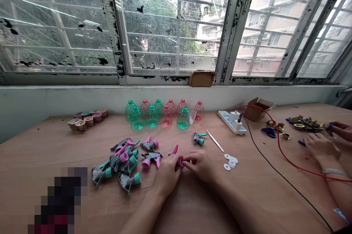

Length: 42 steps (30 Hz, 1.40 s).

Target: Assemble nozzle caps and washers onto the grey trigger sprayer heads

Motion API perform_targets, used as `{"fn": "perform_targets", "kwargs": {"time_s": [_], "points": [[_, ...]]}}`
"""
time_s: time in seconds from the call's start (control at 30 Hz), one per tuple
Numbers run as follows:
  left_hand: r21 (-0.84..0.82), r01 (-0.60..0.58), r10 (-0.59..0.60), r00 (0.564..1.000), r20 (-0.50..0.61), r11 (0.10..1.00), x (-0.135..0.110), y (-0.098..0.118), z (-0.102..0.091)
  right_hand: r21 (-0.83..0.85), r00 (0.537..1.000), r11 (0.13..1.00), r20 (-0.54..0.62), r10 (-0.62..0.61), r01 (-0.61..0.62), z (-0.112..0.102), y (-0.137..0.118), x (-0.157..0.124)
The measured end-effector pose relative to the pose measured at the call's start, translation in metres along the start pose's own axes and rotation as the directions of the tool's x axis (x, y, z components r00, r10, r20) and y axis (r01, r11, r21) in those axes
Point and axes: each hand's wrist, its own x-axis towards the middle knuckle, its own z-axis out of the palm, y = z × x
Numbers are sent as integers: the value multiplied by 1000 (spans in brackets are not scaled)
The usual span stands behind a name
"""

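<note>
Between fingers of the left hand (168,171), a pink-collared sprayer head (180,162) was clamped; fingertips of the right hand (202,165) were pinched together against its collar. Nearby white washers (232,161) could be scattered if brushed by that wrist.

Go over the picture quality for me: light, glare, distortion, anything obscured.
Head view: daylight washes out parts of the middle window, while the tabletop is dimmer; head view: bright streaks cross the left window, and the frames lean toward the edges; head view: coarse pixel blocks hide the lower left, and the left hand partly covers the spray head.
</note>
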Motion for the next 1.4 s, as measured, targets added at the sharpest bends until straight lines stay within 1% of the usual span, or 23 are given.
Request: {"fn": "perform_targets", "kwargs": {"time_s": [0.17,0.3,0.33,0.43,0.5,0.57,0.63,0.7,0.77,0.83,0.93,1.03,1.13,1.17,1.23,1.3,1.33,1.37,1.4], "points": [[51,-3,2,1000,13,999,1,1,-1,24,1000,1000,-7,3,-2,3,0,0],[35,1,0,1000,-17,999,3,4,-4,33,996,999,-83,-38,41,0,-2,1],[22,4,-3,1000,-16,1000,3,4,-5,42,995,998,-86,-47,51,-1,-2,2],[9,29,-29,1000,3,1000,3,3,-5,78,997,994,-16,-80,81,0,2,2],[30,32,-32,999,5,999,3,1,-4,85,996,993,33,-83,80,1,8,1],[62,0,-1,1000,5,998,1,0,-3,58,998,997,35,-49,46,1,15,2],[118,-31,31,1000,5,992,0,1,-3,-9,1000,1000,10,8,-8,-1,21,3],[208,-43,45,999,-6,977,-1,2,-4,-99,997,993,-39,67,-70,-6,26,7],[321,-31,46,998,-41,947,-1,4,-7,-187,989,974,-99,110,-127,-12,31,11],[424,7,32,996,-85,906,0,5,-11,-269,977,947,-164,136,-177,-17,36,17],[527,99,-32,990,-135,844,2,5,-19,-387,958,885,-223,181,-258,-24,42,23],[585,186,-106,980,-168,789,3,2,-25,-462,945,829,-235,228,-315,-25,43,26],[619,249,-150,966,-208,745,2,-3,-27,-479,939,811,-240,246,-335,-26,42,26],[623,266,-160,962,-222,736,2,-5,-27,-475,932,807,-255,256,-351,-28,43,26],[620,292,-175,954,-243,728,1,-8,-26,-462,905,783,-298,304,-415,-39,47,23],[605,304,-181,949,-258,736,0,-9,-25,-446,857,734,-307,413,-513,-58,55,17],[593,305,-180,948,-261,745,0,-9,-25,-442,833,706,-274,481,-553,-70,60,13],[579,298,-176,950,-259,759,0,-8,-25,-421,789,675,-208,578,-606,-83,66,8],[562,283,-170,954,-246,777,0,-7,-24,-385,742,660,-113,660,-645,-95,72,2]]}}
